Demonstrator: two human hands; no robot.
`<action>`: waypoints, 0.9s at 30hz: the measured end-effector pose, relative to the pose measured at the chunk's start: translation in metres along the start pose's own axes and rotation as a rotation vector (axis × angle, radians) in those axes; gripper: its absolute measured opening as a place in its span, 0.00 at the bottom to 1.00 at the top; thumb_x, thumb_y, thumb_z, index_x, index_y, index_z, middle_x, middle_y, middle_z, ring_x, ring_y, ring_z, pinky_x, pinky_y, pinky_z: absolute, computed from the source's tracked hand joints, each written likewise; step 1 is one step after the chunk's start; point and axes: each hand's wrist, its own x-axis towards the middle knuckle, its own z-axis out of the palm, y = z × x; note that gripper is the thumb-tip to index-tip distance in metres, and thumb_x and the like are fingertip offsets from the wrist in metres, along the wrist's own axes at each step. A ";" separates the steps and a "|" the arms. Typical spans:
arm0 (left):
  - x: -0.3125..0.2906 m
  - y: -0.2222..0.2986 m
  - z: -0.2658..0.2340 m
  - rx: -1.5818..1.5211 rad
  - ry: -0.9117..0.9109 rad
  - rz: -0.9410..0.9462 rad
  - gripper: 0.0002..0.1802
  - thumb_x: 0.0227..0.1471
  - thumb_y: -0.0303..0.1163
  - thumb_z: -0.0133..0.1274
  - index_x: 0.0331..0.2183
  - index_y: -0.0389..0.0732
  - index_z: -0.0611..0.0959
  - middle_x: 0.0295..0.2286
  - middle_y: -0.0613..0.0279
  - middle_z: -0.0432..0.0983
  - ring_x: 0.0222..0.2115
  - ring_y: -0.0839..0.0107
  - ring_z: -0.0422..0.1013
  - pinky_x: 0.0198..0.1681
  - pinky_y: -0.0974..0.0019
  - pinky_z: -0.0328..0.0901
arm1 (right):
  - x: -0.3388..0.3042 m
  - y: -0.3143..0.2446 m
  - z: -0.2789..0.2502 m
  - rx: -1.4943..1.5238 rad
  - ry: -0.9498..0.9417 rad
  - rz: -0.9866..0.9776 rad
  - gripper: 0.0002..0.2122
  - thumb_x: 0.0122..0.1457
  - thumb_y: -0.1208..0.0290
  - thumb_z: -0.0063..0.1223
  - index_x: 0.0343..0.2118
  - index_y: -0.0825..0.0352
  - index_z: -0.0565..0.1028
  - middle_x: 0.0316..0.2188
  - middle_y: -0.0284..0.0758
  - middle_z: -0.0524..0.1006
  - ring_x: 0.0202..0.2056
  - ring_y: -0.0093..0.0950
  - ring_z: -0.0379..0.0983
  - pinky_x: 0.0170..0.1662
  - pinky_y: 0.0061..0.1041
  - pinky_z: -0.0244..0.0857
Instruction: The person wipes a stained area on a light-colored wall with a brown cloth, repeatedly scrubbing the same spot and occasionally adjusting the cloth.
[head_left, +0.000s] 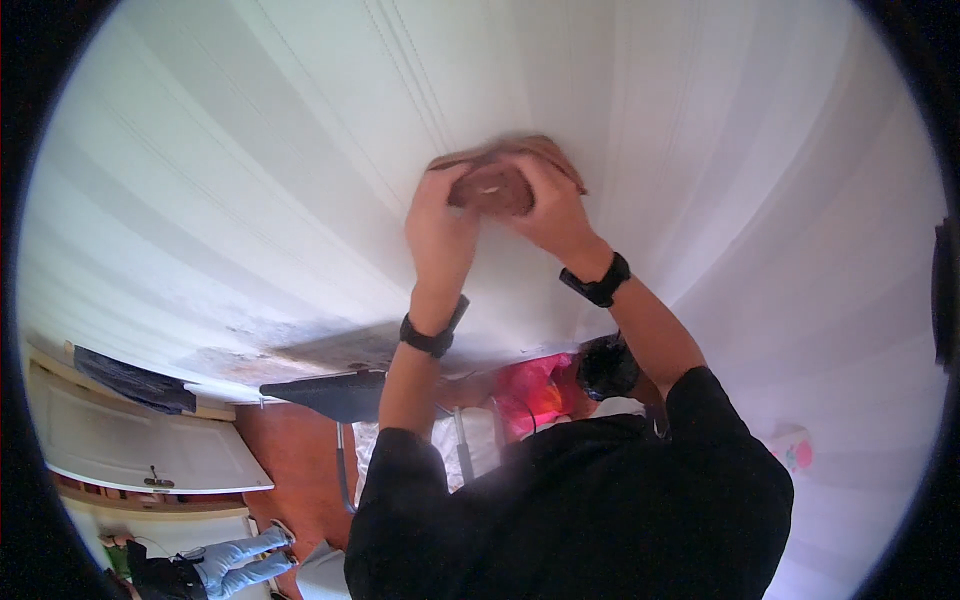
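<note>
A bunched brown cloth [495, 188] is up against the pale striped wall [300, 130]. My left hand [440, 225] grips its left side, with a black band round the wrist. On the other side my right hand [560, 215] is closed on the same cloth, and a second black band sits on that wrist. Part of the cloth spreads out beyond the fingers along its top edge. Both hands are close together, the arms stretched out. Some fingertips are hidden in the folds and slightly blurred.
Dark stains [240, 360] mark the wall's lower left. Below are a dark-topped metal-legged stand [325, 393], a pink bag [535, 395] and a black bag [607, 370]. A white door [140, 430] and another person in jeans [240, 560] are at lower left.
</note>
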 end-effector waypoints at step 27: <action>-0.012 0.000 0.033 0.107 0.088 0.085 0.23 0.36 0.11 0.52 0.39 0.38 0.78 0.35 0.57 0.75 0.32 0.65 0.74 0.34 0.68 0.70 | -0.020 0.039 0.011 0.078 0.119 0.000 0.22 0.42 0.78 0.67 0.43 0.69 0.71 0.38 0.39 0.76 0.38 0.28 0.76 0.40 0.24 0.70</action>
